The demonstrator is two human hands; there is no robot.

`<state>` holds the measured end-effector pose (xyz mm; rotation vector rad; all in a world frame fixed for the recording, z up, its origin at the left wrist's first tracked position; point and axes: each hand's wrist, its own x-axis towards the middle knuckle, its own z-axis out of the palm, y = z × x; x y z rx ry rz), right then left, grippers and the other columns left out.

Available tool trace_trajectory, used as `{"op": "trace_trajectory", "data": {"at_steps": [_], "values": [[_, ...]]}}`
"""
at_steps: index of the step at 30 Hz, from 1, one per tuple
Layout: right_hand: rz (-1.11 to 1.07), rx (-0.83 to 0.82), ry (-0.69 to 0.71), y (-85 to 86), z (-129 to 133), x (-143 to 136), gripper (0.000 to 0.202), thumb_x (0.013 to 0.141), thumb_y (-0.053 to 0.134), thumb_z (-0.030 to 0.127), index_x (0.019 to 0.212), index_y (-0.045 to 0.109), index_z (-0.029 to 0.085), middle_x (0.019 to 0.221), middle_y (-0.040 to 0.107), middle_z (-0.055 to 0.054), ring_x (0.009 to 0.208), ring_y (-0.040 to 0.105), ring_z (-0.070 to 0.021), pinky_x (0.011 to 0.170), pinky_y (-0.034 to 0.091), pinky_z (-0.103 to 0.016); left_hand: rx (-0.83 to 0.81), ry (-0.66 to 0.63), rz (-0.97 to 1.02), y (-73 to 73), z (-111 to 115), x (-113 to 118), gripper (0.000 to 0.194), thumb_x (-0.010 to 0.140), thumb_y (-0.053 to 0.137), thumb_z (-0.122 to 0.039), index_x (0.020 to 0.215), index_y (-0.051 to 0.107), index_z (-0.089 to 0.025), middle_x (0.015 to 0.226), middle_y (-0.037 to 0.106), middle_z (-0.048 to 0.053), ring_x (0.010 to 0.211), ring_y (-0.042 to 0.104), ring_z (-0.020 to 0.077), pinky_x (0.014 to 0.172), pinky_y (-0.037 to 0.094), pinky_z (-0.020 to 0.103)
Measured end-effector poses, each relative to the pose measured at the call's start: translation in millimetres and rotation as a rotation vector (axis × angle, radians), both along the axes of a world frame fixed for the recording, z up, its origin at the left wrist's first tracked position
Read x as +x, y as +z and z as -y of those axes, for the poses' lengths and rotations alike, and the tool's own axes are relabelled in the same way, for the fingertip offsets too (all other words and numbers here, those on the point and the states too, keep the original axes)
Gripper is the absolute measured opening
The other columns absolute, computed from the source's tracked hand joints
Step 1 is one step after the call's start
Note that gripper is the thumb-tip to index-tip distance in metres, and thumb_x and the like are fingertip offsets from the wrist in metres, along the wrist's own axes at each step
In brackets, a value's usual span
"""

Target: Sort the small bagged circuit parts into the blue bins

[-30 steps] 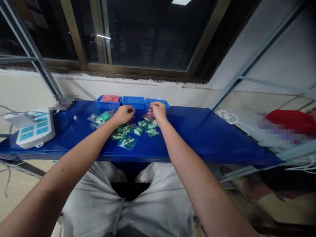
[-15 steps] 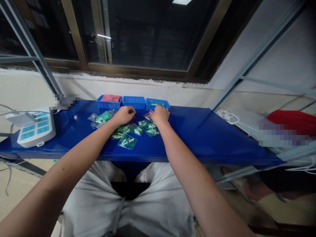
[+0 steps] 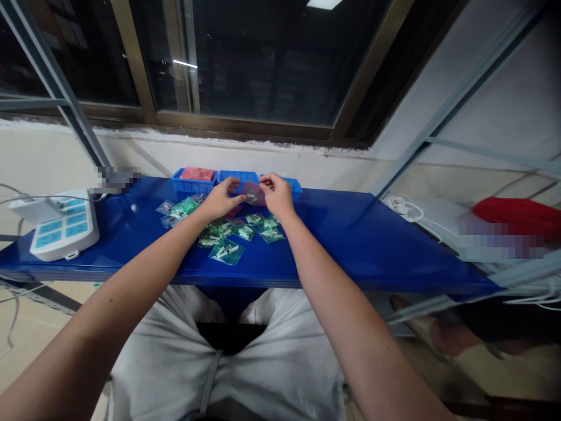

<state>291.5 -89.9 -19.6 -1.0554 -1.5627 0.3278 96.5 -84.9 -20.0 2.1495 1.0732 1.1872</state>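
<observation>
Left hand (image 3: 221,197) and right hand (image 3: 275,193) each pinching one edge of a small pinkish bag (image 3: 252,192), held above the green bags (image 3: 225,231) on the blue table (image 3: 372,245): light, limp, likely slippery film, best gripped at edges.

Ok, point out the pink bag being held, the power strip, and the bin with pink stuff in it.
Pink bag (image 3: 251,193), head view, middle of the bag between both hands.
Power strip (image 3: 61,231), head view, its white top face.
Bin (image 3: 191,186), head view, its blue front wall.
</observation>
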Motion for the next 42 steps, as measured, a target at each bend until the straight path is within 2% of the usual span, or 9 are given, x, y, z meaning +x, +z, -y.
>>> {"op": "trace_trajectory", "data": {"at_steps": [2, 4, 7, 9, 15, 20, 25, 34, 42], "values": [[-0.086, -0.025, 0.075, 1.7, 0.2, -3.9, 0.01, 0.077, 0.057, 0.017, 0.085, 0.063, 0.019, 0.082, 0.068, -0.003, 0.079, 0.064, -0.0192, 0.08, 0.052, -0.035, -0.02, -0.063, 0.065, -0.2, -1.2, 0.8, 0.061, 0.071, 0.074, -0.031, 0.126, 0.056, -0.012, 0.124, 0.064, 0.017, 0.102, 0.063, 0.0245, 0.09, 0.05, 0.038], [-0.16, -0.063, 0.139, 4.1, 1.1, -6.4, 0.008, 0.075, 0.061, 0.018, 0.083, 0.062, 0.019, 0.08, 0.068, -0.003, 0.08, 0.065, -0.0194, 0.081, 0.053, -0.035, -0.047, -0.102, 0.106, 0.5, -1.1, 1.4, 0.053, 0.071, 0.074, -0.028, 0.119, 0.059, -0.012, 0.116, 0.067, 0.014, 0.098, 0.064, 0.0227, 0.089, 0.05, 0.037], [-0.239, -0.11, 0.216, 7.7, 2.9, -7.2, 0.009, 0.073, 0.065, 0.019, 0.081, 0.063, 0.019, 0.08, 0.068, -0.003, 0.08, 0.066, -0.0195, 0.083, 0.053, -0.036, -0.107, -0.116, 0.097, 3.2, 1.6, 2.4, 0.026, 0.072, 0.072, -0.03, 0.089, 0.064, -0.013, 0.081, 0.067, 0.004, 0.076, 0.062, 0.0171, 0.073, 0.049, 0.03], [-0.273, -0.146, 0.244, 9.3, 4.6, -6.7, 0.011, 0.073, 0.066, 0.021, 0.083, 0.064, 0.019, 0.079, 0.068, -0.003, 0.081, 0.067, -0.0193, 0.084, 0.054, -0.036, -0.138, -0.094, 0.07, 5.6, 4.6, 3.2, 0.023, 0.073, 0.072, -0.033, 0.073, 0.059, -0.015, 0.063, 0.058, -0.002, 0.062, 0.056, 0.0136, 0.061, 0.045, 0.027], [-0.364, -0.389, 0.159, 11.3, 12.2, -7.9, 0.028, 0.072, 0.071, 0.021, 0.099, 0.063, 0.02, 0.086, 0.069, -0.001, 0.084, 0.068, -0.0172, 0.081, 0.055, -0.032, -0.298, -0.034, 0.235, 10.9, 8.4, 3.9, 0.017, 0.078, 0.069, -0.025, 0.071, 0.055, -0.017, 0.06, 0.061, -0.001, 0.055, 0.058, 0.014, 0.056, 0.048, 0.027], [-0.482, -0.642, 0.125, 9.3, 13.4, -9.0, 0.03, 0.068, 0.065, 0.004, 0.094, 0.06, 0.018, 0.069, 0.065, 0.002, 0.06, 0.063, -0.0137, 0.065, 0.056, -0.031, -0.332, 0.063, 0.267, 11.7, 5.3, 0.8, 0.017, 0.077, 0.071, -0.02, 0.07, 0.056, -0.016, 0.055, 0.059, 0.0, 0.053, 0.06, 0.0158, 0.057, 0.052, 0.03], [-0.381, -0.56, 0.073, 2.6, 6.5, -5.5, 0.019, 0.063, 0.063, 0.002, 0.075, 0.061, 0.016, 0.057, 0.057, 0.005, 0.051, 0.054, -0.0101, 0.055, 0.05, -0.023, -0.445, 0.106, 0.319, 10.0, 5.4, 1.9, 0.015, 0.077, 0.07, -0.016, 0.07, 0.057, -0.015, 0.053, 0.055, -0.001, 0.05, 0.058, 0.0161, 0.06, 0.057, 0.038], [-0.364, -0.602, 0.096, 6.1, 10.5, -3.4, 0.015, 0.065, 0.064, 0.004, 0.074, 0.062, 0.016, 0.06, 0.058, 0.003, 0.055, 0.056, -0.011, 0.06, 0.053, -0.026, -0.528, 0.098, 0.439, 11.7, 6.7, 1.5, 0.014, 0.077, 0.067, -0.014, 0.067, 0.058, -0.014, 0.053, 0.05, -0.002, 0.054, 0.057, 0.0146, 0.065, 0.061, 0.042], [-0.385, -0.609, 0.113, 8.5, 13.3, -2.2, 0.013, 0.067, 0.068, 0.006, 0.072, 0.063, 0.017, 0.058, 0.059, 0.003, 0.049, 0.052, -0.0094, 0.049, 0.047, -0.021, -0.319, 0.11, 0.274, 7.8, -1.7, -6.6, 0.02, 0.078, 0.068, -0.03, 0.064, 0.063, -0.016, 0.052, 0.052, -0.002, 0.051, 0.051, 0.0126, 0.056, 0.051, 0.029]]}}
